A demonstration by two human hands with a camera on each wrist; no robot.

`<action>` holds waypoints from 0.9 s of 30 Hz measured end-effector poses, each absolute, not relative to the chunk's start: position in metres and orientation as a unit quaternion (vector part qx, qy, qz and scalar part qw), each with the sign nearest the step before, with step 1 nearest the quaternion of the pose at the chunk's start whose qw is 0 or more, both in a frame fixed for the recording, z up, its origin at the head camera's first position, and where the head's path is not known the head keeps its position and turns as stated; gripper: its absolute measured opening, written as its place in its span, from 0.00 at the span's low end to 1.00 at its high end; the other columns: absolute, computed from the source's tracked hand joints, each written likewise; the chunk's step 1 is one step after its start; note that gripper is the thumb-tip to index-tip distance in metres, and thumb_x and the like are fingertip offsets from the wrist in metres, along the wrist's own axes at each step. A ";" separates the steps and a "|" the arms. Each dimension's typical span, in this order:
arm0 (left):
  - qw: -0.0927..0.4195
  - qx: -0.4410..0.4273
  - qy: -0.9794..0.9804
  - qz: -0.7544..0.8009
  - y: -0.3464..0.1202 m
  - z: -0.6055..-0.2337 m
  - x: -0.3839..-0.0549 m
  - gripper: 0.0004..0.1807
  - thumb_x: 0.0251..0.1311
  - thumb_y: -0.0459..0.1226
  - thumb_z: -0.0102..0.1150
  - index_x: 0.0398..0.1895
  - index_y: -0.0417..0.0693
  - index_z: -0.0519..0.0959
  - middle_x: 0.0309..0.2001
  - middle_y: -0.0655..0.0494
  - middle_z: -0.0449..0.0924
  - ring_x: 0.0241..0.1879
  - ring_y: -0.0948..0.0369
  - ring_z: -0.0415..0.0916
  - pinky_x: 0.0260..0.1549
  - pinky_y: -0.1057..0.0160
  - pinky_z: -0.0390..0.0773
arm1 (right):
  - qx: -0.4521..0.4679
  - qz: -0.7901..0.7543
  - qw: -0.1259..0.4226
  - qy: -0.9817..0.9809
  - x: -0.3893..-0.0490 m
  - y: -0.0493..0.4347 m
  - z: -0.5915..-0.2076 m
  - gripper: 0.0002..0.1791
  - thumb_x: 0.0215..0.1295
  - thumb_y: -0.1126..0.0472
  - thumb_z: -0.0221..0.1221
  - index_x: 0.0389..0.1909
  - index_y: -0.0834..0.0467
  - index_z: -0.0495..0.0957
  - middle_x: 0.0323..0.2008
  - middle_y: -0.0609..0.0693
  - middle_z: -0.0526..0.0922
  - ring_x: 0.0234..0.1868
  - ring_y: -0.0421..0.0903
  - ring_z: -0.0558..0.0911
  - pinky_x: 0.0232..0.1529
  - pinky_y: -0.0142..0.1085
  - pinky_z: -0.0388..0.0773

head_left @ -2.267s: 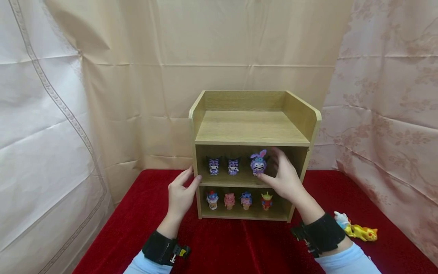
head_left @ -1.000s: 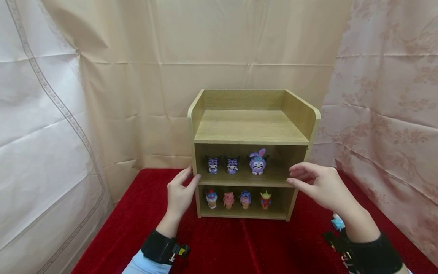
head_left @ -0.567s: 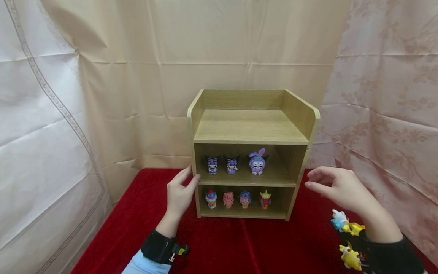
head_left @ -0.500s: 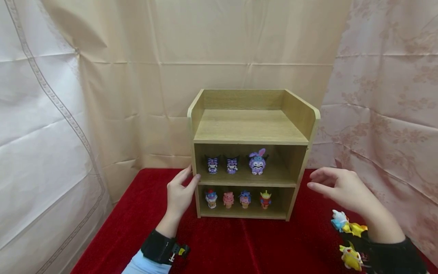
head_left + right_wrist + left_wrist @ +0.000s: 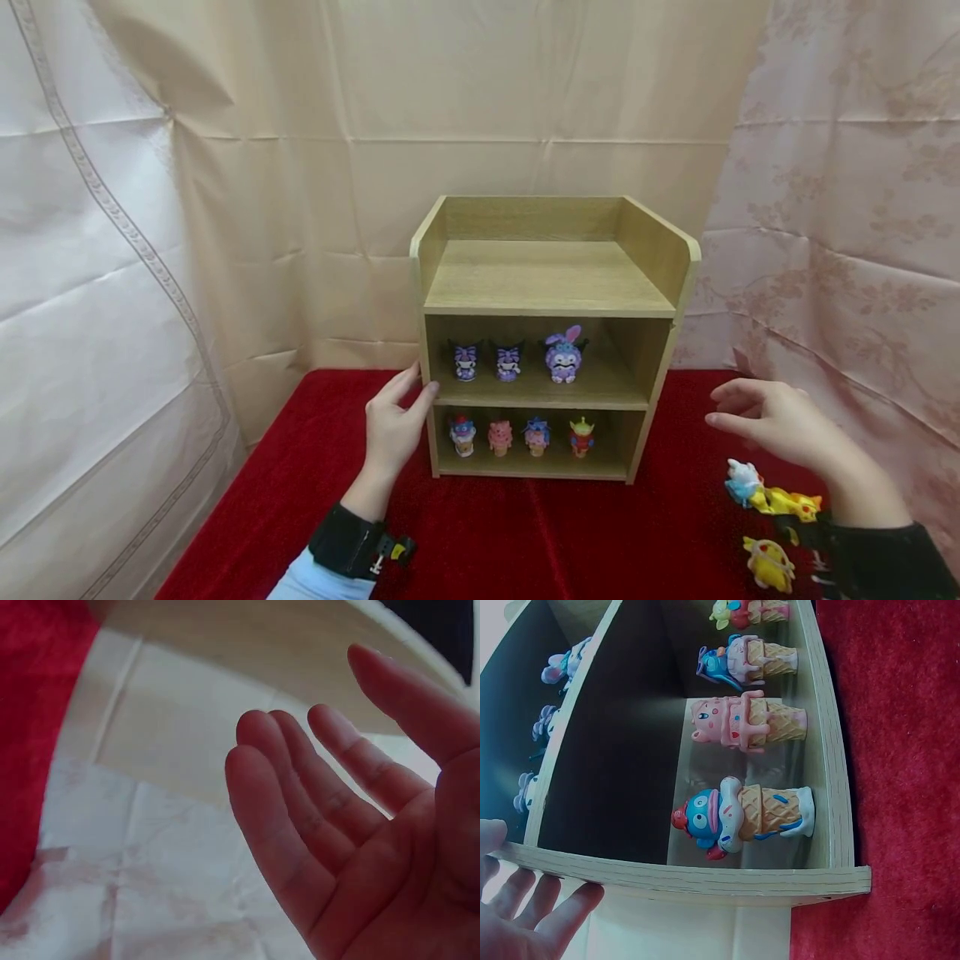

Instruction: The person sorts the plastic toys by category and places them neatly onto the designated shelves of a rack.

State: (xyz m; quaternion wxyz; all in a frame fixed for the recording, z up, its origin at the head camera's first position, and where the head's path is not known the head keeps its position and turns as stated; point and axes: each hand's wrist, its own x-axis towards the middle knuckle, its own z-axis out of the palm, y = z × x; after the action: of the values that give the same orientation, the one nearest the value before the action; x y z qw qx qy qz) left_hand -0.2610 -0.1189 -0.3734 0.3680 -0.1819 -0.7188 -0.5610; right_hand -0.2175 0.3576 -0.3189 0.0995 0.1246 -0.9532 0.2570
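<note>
A small wooden shelf (image 5: 551, 278) stands on the red cloth. My left hand (image 5: 395, 423) holds the edge of its left side panel, thumb at the front and fingers along the outside, as the left wrist view shows. On the middle level are two purple-bowed figurines (image 5: 466, 363) and a larger purple rabbit-eared figurine (image 5: 563, 357). Along the bottom level sit a blue-headed cone figurine (image 5: 735, 816), a pink cone figurine (image 5: 746, 721), a blue-eared cone figurine (image 5: 537, 437) and a green-headed figurine (image 5: 581, 438). To the right of the shelf, my right hand (image 5: 780, 421) is in the air with nothing in it.
Under my right forearm lie a white-and-blue figurine (image 5: 743, 483), a yellow-orange figurine (image 5: 792, 504) and a round yellow figurine (image 5: 769, 566) on the red cloth (image 5: 480, 542). The shelf's top level (image 5: 551, 275) is bare wood. Hanging curtains (image 5: 480, 92) enclose the back and sides.
My right hand has left the rabbit-eared figurine standing on the middle level and moved out to the right, over the loose figurines. The left hand has stayed on the shelf's side.
</note>
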 end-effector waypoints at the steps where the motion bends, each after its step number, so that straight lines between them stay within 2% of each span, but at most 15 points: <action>1: 0.368 -0.182 -0.718 -0.562 -0.119 -0.373 -0.261 0.22 0.61 0.23 0.67 0.59 0.29 0.79 0.55 0.36 0.82 0.55 0.44 0.81 0.51 0.39 0.78 | 0.122 0.255 0.094 -0.955 -0.219 0.361 -0.322 0.21 0.66 0.53 0.69 0.51 0.64 0.81 0.40 0.54 0.88 0.31 0.43 0.85 0.27 0.35 0.81; 12: 0.373 -0.186 -0.720 -0.555 -0.119 -0.375 -0.261 0.22 0.61 0.23 0.68 0.59 0.30 0.79 0.56 0.36 0.82 0.55 0.45 0.81 0.51 0.44 0.79 | 0.100 0.246 0.070 -0.961 -0.230 0.391 -0.342 0.26 0.65 0.53 0.70 0.53 0.69 0.79 0.41 0.60 0.87 0.39 0.53 0.86 0.32 0.37 0.81; 20: 0.371 -0.181 -0.725 -0.552 -0.119 -0.375 -0.261 0.22 0.61 0.24 0.68 0.60 0.31 0.79 0.56 0.37 0.81 0.55 0.46 0.81 0.50 0.45 0.79 | 0.108 0.229 0.054 -0.966 -0.239 0.407 -0.355 0.25 0.64 0.57 0.70 0.53 0.71 0.78 0.42 0.61 0.86 0.42 0.57 0.86 0.37 0.42 0.81; 25: 0.368 -0.180 -0.724 -0.555 -0.119 -0.373 -0.261 0.22 0.61 0.24 0.68 0.60 0.30 0.79 0.56 0.36 0.81 0.55 0.44 0.81 0.51 0.42 0.79 | 0.116 0.224 0.031 -0.967 -0.242 0.416 -0.361 0.25 0.63 0.58 0.70 0.53 0.72 0.77 0.43 0.62 0.85 0.44 0.60 0.85 0.39 0.46 0.81; 27: 0.369 -0.180 -0.725 -0.552 -0.119 -0.373 -0.261 0.22 0.60 0.24 0.68 0.59 0.30 0.79 0.56 0.36 0.81 0.55 0.43 0.81 0.51 0.45 0.80 | 0.115 0.226 0.020 -0.967 -0.243 0.419 -0.364 0.26 0.63 0.58 0.70 0.53 0.72 0.77 0.43 0.63 0.85 0.45 0.62 0.84 0.41 0.49 0.81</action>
State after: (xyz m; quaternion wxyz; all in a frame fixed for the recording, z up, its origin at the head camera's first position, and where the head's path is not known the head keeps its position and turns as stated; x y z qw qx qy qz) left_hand -0.2607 -0.1186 -0.3730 0.3693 -0.1797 -0.7254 -0.5524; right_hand -0.2435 0.4188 -0.3639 0.0205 0.1151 -0.9672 0.2257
